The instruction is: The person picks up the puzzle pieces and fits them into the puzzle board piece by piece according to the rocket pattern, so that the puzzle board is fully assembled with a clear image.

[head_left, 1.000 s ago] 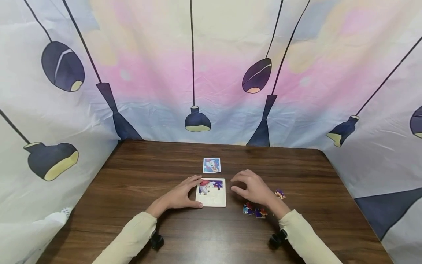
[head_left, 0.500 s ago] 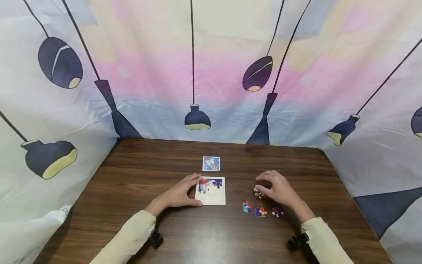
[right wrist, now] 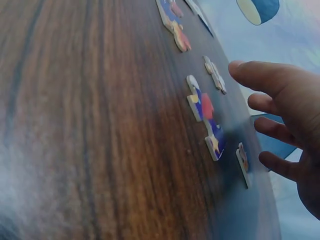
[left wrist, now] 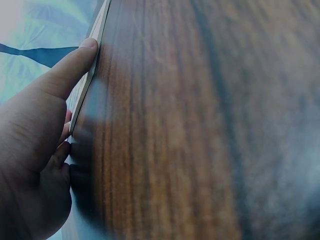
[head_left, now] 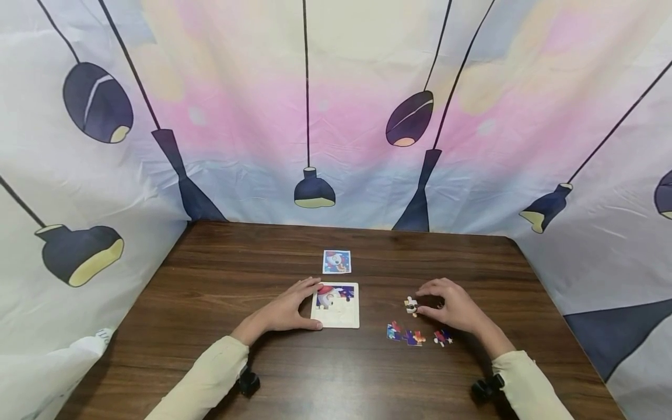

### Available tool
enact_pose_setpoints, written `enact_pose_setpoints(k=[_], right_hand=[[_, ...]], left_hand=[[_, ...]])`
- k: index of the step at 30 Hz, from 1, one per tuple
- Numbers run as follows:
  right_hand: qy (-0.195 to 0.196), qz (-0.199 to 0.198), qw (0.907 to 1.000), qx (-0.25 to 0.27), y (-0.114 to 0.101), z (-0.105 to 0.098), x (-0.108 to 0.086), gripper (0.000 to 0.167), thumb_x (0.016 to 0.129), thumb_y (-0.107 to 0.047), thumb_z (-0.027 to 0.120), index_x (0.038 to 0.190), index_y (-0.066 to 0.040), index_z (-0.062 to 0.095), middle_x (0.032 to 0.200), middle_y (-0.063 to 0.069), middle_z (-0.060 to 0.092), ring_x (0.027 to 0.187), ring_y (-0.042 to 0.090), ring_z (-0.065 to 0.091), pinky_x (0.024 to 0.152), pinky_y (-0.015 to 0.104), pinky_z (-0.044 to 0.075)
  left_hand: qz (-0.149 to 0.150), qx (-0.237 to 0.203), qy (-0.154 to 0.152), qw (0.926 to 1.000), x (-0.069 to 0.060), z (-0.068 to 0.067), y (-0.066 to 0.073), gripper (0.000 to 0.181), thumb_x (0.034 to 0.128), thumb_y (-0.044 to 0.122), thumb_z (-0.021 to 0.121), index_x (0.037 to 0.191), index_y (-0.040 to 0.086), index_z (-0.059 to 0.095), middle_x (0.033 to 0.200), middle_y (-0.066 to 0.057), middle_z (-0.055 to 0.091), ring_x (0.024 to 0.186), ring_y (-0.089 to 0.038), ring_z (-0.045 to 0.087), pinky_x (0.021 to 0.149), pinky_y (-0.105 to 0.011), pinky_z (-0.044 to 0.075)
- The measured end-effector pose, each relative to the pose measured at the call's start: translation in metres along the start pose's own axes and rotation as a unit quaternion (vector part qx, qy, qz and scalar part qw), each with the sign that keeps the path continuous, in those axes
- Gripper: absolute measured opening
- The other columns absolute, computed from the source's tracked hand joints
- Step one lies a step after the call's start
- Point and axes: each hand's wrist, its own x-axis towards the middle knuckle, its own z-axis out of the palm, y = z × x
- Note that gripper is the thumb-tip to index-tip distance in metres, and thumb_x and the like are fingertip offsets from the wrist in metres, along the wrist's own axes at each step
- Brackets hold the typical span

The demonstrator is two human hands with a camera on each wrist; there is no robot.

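Note:
My left hand (head_left: pixel 289 306) rests along the left side of the square puzzle board (head_left: pixel 338 319). Its thumb touches the lower left corner and its fingers lie at the upper left. The top part of the board carries a picture in red, white and purple; the lower part is bare and pale. My right hand (head_left: pixel 455 308) hovers to the right with fingers bent loosely and apart, holding nothing. Close to its thumb lies a mostly white puzzle piece (head_left: pixel 411 305). Under its fingers in the right wrist view stands another small piece (right wrist: pixel 243 161).
Several colourful puzzle pieces lie in front of the right hand: a blue and red piece (head_left: pixel 393 331), a purple and orange piece (head_left: pixel 415 338) and a purple piece with a star (head_left: pixel 443 337). A picture card (head_left: pixel 336 262) lies behind the board on the brown table (head_left: pixel 236 256).
The right hand has moved right, away from the board, then slightly towards the person, leaving the white piece visible beside its thumb. The left hand stays at the board.

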Motion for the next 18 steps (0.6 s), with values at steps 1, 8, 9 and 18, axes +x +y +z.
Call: enact_pose_setpoints(k=[1, 8, 9, 18], right_hand=[[-0.004, 0.0, 1.0, 0.0, 0.0008, 0.0002, 0.0, 0.031, 0.087, -0.036, 0.083, 0.112, -0.019, 0.079, 0.114, -0.003, 0.071, 0.108, 0.021, 0.065, 0.091, 0.048, 0.055], [-0.042, 0.01, 0.9991, 0.001, 0.004, 0.0022, 0.0015, 0.034, 0.088, -0.039, 0.082, 0.116, -0.02, 0.078, 0.117, -0.003, 0.07, 0.109, 0.021, 0.064, 0.093, 0.05, 0.054], [-0.045, 0.012, 0.9989, -0.001, 0.0047, 0.003, 0.0014, 0.035, 0.088, -0.04, 0.081, 0.116, -0.02, 0.078, 0.118, -0.003, 0.07, 0.11, 0.021, 0.064, 0.093, 0.051, 0.053], [-0.063, 0.027, 0.9974, -0.022, 0.0035, 0.006, 0.0027, 0.034, 0.089, -0.042, 0.08, 0.117, -0.022, 0.078, 0.119, -0.002, 0.067, 0.113, 0.025, 0.061, 0.096, 0.062, 0.046]], left_hand=[[0.001, 0.0, 0.001, 1.0, 0.0005, 0.0003, -0.0004, 0.1, 0.0815, 0.059, 0.081, 0.159, 0.011, 0.039, 0.167, -0.007, 0.028, 0.156, -0.036, 0.018, 0.119, -0.062, 0.026], [0.003, -0.008, -0.002, 1.0, 0.0006, 0.0001, 0.0003, 0.101, 0.0813, 0.059, 0.081, 0.159, 0.01, 0.038, 0.167, -0.008, 0.028, 0.156, -0.035, 0.017, 0.119, -0.062, 0.025], [0.002, -0.008, -0.003, 1.0, 0.0006, 0.0001, 0.0003, 0.101, 0.0813, 0.059, 0.08, 0.159, 0.01, 0.038, 0.167, -0.008, 0.028, 0.156, -0.035, 0.017, 0.119, -0.062, 0.025], [-0.002, -0.002, -0.002, 1.0, 0.0012, 0.0012, -0.0018, 0.101, 0.0812, 0.062, 0.079, 0.159, 0.012, 0.038, 0.168, -0.007, 0.027, 0.156, -0.035, 0.016, 0.119, -0.062, 0.025]])
